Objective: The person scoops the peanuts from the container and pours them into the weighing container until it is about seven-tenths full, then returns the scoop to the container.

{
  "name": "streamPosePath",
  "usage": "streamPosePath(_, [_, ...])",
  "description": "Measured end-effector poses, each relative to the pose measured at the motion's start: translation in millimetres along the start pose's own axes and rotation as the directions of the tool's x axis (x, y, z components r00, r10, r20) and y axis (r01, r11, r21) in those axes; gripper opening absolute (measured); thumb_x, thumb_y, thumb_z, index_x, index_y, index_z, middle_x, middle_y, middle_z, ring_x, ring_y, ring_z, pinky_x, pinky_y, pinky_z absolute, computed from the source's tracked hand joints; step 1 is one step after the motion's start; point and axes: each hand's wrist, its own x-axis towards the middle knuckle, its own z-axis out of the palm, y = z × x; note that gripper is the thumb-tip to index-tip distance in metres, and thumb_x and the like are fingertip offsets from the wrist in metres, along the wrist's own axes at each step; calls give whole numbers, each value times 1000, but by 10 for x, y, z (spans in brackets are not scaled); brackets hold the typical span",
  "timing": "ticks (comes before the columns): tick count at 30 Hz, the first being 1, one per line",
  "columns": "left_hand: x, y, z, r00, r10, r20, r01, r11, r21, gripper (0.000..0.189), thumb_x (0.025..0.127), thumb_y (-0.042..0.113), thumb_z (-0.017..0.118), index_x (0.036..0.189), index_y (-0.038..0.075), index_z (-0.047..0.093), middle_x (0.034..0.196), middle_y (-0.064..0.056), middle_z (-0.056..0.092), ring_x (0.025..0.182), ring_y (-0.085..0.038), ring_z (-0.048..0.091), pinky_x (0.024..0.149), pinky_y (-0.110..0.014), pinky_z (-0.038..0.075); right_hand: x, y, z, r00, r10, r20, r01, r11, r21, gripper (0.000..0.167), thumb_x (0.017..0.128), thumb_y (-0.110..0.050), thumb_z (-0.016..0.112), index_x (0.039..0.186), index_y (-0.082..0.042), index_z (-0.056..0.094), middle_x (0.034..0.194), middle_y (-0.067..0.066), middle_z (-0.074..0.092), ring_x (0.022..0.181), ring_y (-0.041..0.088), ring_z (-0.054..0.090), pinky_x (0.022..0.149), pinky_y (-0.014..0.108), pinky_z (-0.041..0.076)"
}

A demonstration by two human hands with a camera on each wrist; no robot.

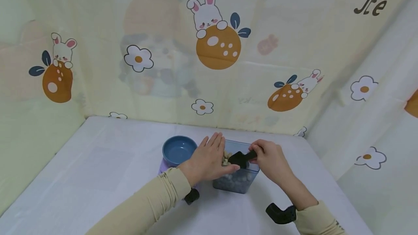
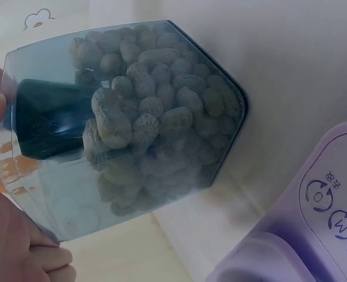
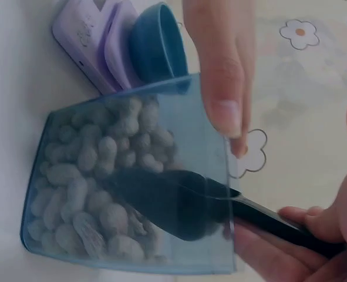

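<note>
A translucent blue-grey container (image 1: 232, 185) holds unshelled peanuts (image 2: 152, 106), seen through its walls in both wrist views. My left hand (image 1: 208, 158) lies across the container's left rim, fingers straight and together, thumb stretched along the near rim. My right hand (image 1: 270, 159) grips the handle of a black scoop (image 1: 239, 159) at the container's right side. Inside the container, the scoop's blade (image 3: 179, 202) dips down among the peanuts in the right wrist view. Part of the container's left side is hidden behind my left hand.
Left of the container, a blue bowl (image 1: 179, 148) sits on a purple kitchen scale (image 3: 117, 50), whose printed buttons (image 2: 340, 223) face up. A white cloth covers the table (image 1: 107, 155). A curtain (image 1: 156, 93) with rabbit and flower prints hangs behind it.
</note>
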Motion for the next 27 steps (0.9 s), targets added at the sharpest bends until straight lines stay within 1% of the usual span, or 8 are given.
streamPosePath(4, [-4, -12, 5, 1000, 4, -5, -4, 1000, -14, 98, 93, 77, 32, 157, 3, 24, 165, -13, 20, 154, -26, 18, 124, -45, 22, 3, -7, 59, 999, -27, -39, 26, 1000, -18, 23, 104, -3, 46, 102, 6, 67, 96, 18, 70, 84, 25, 74, 70, 29, 62])
streamPosePath(7, [-13, -21, 28, 1000, 1, -8, -1, 1000, -17, 98, 93, 76, 33, 157, 3, 24, 165, -14, 21, 154, -26, 18, 124, -46, 23, -8, -13, 102, 994, -92, -53, 88, 993, -78, 21, 103, -2, 48, 98, 5, 68, 93, 17, 70, 82, 26, 74, 67, 28, 62])
streamPosePath(11, [-28, -14, 84, 1000, 0, -12, -1, 1000, -30, 98, 93, 77, 33, 157, 2, 24, 165, -14, 21, 154, -27, 19, 124, -47, 23, -17, -22, 166, 974, -212, -86, 192, 963, -190, 18, 100, 1, 51, 96, 3, 69, 87, 14, 72, 77, 23, 72, 64, 28, 60])
streamPosePath(14, [-30, 2, 122, 1000, 9, -17, -10, 999, -42, 99, 93, 77, 33, 156, 2, 25, 165, -15, 22, 154, -27, 19, 124, -47, 24, -11, -34, 188, 966, -240, -99, 210, 947, -243, 18, 100, 1, 52, 95, 2, 69, 84, 12, 72, 70, 19, 70, 61, 27, 59])
streamPosePath(17, [-33, 11, 126, 1000, 15, -19, -16, 999, -44, 99, 93, 78, 31, 157, 2, 24, 165, -15, 21, 154, -27, 18, 124, -47, 24, 8, -52, 162, 978, -198, -61, 179, 956, -233, 18, 100, 0, 52, 95, 3, 68, 83, 13, 72, 68, 18, 70, 59, 27, 59])
streamPosePath(20, [-29, 6, 104, 1000, 17, -23, -17, 999, -28, 99, 93, 78, 30, 157, 3, 22, 165, -14, 20, 154, -27, 17, 124, -47, 23, 38, -59, 104, 994, -110, -5, 107, 981, -161, 18, 101, -2, 50, 97, 4, 67, 86, 14, 70, 72, 21, 72, 62, 29, 61])
streamPosePath(23, [-20, -7, 79, 999, 16, -33, -17, 1000, -17, 99, 93, 78, 30, 157, 2, 22, 165, -14, 20, 154, -27, 17, 124, -47, 24, 63, -39, 61, 999, -38, 27, 40, 994, -99, 20, 103, -3, 49, 99, 5, 66, 90, 16, 68, 79, 24, 72, 66, 32, 62])
streamPosePath(27, [-13, -26, 63, 999, 14, -38, -14, 1000, -12, 99, 93, 77, 31, 157, 2, 23, 165, -14, 21, 154, -27, 18, 124, -46, 24, 86, -2, 70, 999, -27, 44, 31, 994, -104, 20, 103, -3, 48, 100, 6, 65, 93, 17, 68, 81, 26, 73, 67, 33, 62])
